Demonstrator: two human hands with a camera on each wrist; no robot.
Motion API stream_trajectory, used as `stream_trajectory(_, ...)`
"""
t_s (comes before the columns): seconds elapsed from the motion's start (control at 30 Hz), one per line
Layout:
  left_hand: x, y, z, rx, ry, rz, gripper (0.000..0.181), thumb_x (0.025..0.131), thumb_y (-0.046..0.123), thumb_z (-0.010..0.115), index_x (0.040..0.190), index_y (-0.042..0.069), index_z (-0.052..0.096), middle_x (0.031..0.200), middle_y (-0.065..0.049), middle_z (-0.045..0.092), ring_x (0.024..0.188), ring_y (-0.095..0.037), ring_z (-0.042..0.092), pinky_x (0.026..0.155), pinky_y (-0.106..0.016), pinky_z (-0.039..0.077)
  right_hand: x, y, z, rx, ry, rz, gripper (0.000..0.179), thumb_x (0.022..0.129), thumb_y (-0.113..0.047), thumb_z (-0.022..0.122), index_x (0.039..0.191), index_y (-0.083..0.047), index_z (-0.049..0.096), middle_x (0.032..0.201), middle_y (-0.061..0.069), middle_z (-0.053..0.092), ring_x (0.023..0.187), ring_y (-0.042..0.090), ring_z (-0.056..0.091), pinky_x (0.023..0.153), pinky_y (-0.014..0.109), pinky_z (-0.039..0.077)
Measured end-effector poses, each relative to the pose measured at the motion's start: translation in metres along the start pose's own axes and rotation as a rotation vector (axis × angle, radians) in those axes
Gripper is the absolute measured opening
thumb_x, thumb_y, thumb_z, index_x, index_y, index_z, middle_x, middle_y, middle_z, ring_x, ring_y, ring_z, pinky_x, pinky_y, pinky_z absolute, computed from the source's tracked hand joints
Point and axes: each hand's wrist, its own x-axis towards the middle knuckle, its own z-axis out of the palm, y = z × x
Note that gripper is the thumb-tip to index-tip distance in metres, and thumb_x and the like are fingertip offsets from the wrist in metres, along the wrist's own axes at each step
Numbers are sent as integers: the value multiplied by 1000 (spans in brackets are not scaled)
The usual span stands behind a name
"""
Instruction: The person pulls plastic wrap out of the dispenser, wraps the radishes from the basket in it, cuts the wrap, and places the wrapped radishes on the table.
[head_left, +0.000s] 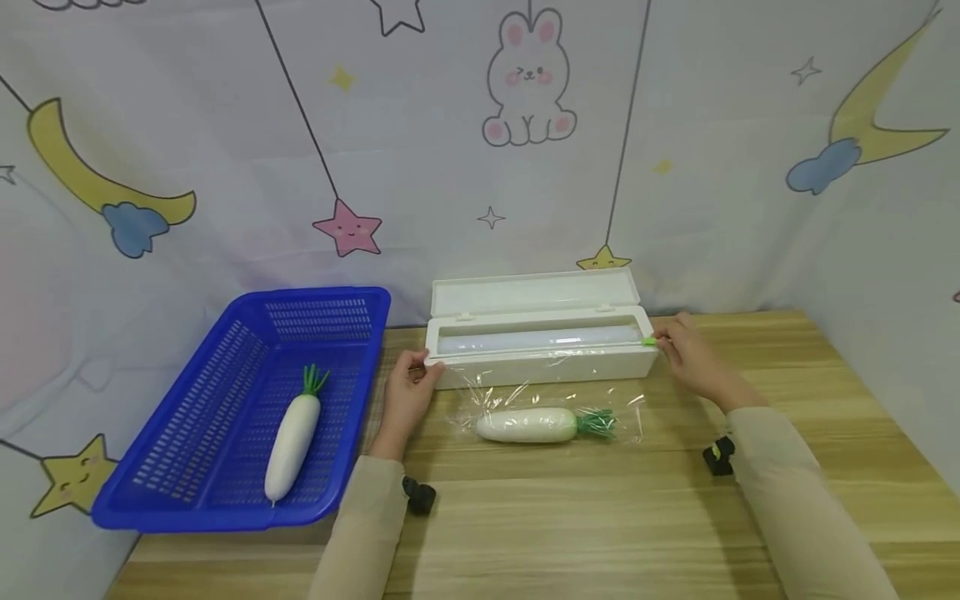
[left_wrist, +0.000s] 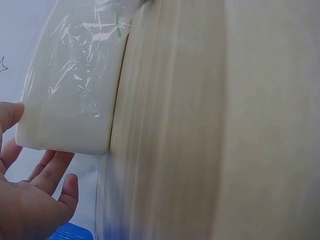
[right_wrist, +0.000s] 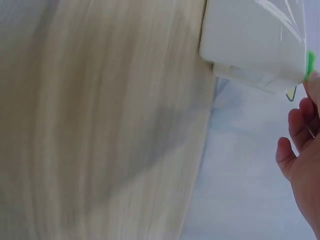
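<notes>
A white cling film dispenser (head_left: 551,367) lies lengthwise with its lid (head_left: 534,292) raised at the back and a film roll (head_left: 540,341) inside. My left hand (head_left: 405,396) grips its left front corner between thumb and fingers. At the opposite end, my right hand (head_left: 692,360) pinches the small green slider (head_left: 648,341) on the front edge. Clear film (head_left: 633,412) hangs over the dispenser's front and reaches a white radish (head_left: 527,425) with green stems, lying sideways just before it. Whether the film passes under or over the radish I cannot tell.
To the left stands a blue plastic basket (head_left: 372,367) with a second white radish (head_left: 292,446) in it. A printed cloth (head_left: 442,167) hangs behind the wooden table (head_left: 570,533). Black wrist cameras sit near both cuffs.
</notes>
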Motion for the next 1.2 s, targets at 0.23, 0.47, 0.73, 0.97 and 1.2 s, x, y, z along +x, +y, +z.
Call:
stream_trajectory(0.23, -2, 7, -1, 6, -30, -10, 30, 91, 6, 65, 115, -8, 54, 124, -27, 57, 101, -36, 59, 70, -12, 43, -1, 6, -12, -7, -142, 75, 9, 96, 3, 52, 101, 8, 57, 99, 18, 51, 88, 28, 49, 77, 45, 44)
stream_trajectory(0.47, -1, 1, 0, -31, -23, -30, 32, 91, 6, 65, 119, -6, 55, 117, -26, 57, 101, -35, 59, 71, -13, 45, -3, 3, -12, -11, -92, 63, 10, 94, 4, 53, 101, 9, 58, 95, 18, 53, 86, 29, 50, 75, 44, 44)
stream_trajectory(0.73, -2, 2, -1, -24, 8, -5, 37, 89, 7, 67, 122, -5, 57, 117, -24, 58, 105, -34, 57, 84, -20, 44, -8, -2, -13, 46, -50, 131, 24, 97, -5, 53, 114, 11, 59, 100, 21, 55, 92, 35, 55, 77, 49, 48)
stream_trajectory(0.97, -3, 11, 1, 93, 38, 87, 31, 85, 10, 73, 113, -2, 65, 120, -23, 49, 116, -37, 44, 102, -48, 33, -9, -7, -10, 9, 30, 72, 21, 89, -8, 67, 106, 3, 66, 101, 18, 57, 88, 32, 53, 75, 47, 44)
stream_trajectory(1.2, -3, 12, 4, 197, 27, 119, 27, 83, 15, 75, 106, 2, 70, 130, -20, 47, 125, -35, 34, 103, -50, 27, -7, -7, -3, -21, 108, -32, 20, 80, -4, 75, 99, 2, 70, 94, 17, 59, 80, 27, 51, 70, 41, 41)
